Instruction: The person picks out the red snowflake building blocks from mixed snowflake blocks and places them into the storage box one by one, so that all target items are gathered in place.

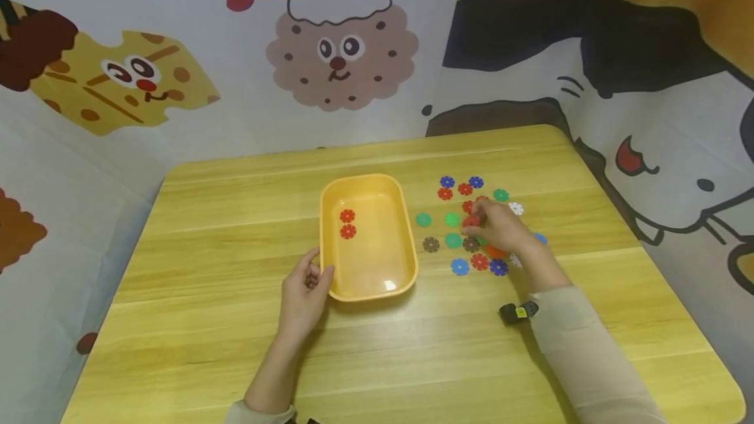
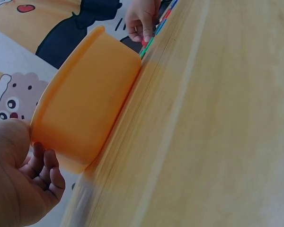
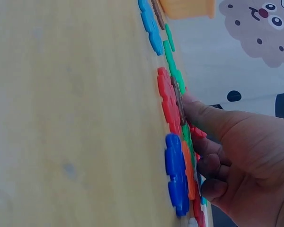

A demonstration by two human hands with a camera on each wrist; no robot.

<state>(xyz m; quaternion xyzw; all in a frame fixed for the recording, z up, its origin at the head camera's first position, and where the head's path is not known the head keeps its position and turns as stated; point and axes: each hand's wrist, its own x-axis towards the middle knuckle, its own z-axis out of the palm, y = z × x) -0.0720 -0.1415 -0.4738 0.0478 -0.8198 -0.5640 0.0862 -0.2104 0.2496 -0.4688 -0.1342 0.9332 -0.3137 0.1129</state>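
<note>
A yellow-orange plastic tray (image 1: 377, 250) stands on the table with two red snowflake-shaped discs (image 1: 348, 231) lying in its left part. My left hand (image 1: 303, 296) holds the tray's near left side, thumb at the rim and fingers against the outer wall. To the right of the tray, my right hand (image 1: 501, 224) pinches a red snowflake disc (image 1: 470, 221) between thumb and fingers, low over the spread of discs. In the right wrist view, the held red disc (image 3: 198, 132) shows partly behind the thumb. Some discs are hidden under the right hand.
Around my right hand lie several loose discs, among them a brown disc (image 1: 431, 245), a light blue disc (image 1: 460, 267), a dark blue disc (image 1: 499, 267) and a white disc (image 1: 516, 209). A black wrist device (image 1: 518, 312) sits by the right sleeve. Cartoon-printed cloth hangs behind the table.
</note>
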